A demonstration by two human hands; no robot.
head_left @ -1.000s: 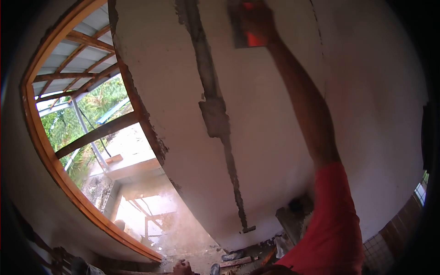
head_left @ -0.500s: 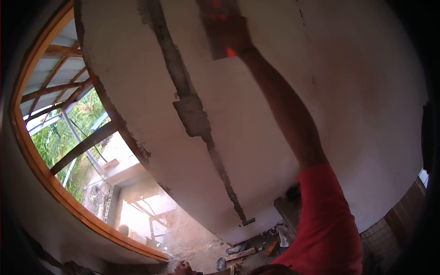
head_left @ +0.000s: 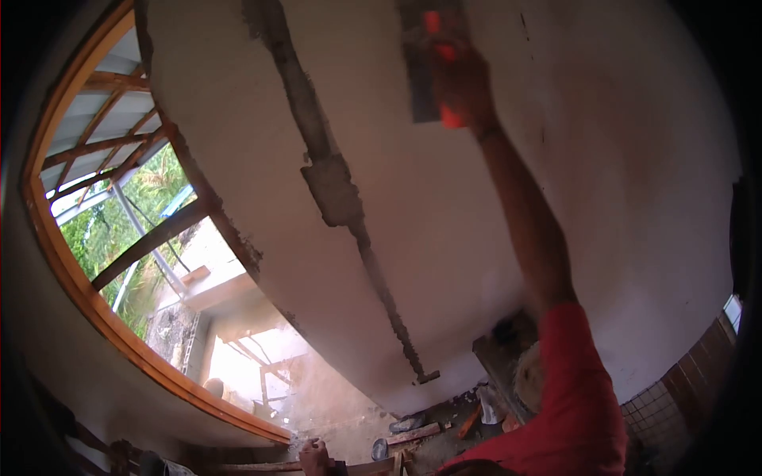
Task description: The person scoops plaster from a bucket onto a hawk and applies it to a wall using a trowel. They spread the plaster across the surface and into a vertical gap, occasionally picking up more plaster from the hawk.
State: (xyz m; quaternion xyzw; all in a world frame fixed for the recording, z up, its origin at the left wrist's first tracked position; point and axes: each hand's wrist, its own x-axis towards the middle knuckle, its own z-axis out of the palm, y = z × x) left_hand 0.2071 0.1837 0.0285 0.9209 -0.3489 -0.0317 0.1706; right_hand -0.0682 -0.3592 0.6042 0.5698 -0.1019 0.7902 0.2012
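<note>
High on the white wall (head_left: 444, 222), my right hand (head_left: 468, 86) is wrapped round the red handle of a plastering trowel (head_left: 423, 95). Its dark, flat blade lies at or very near the wall surface, slightly blurred. My left hand (head_left: 315, 458) shows low at the bottom edge with its fingers curled; what they hold, if anything, is hidden. A grey patched strip (head_left: 305, 111) runs down the wall left of the trowel, with a wider square patch (head_left: 333, 190) midway.
An orange wooden frame (head_left: 71, 309) curves round an opening at the left, with greenery and roof beams beyond. Debris and boards (head_left: 413, 435) lie on the floor at the wall's foot. A wooden post (head_left: 500, 373) and a rounded pale object (head_left: 528, 381) stand near my right sleeve.
My right hand has moved the trowel to the right and slightly down across the wall. My left hand has risen slightly at the bottom edge.
</note>
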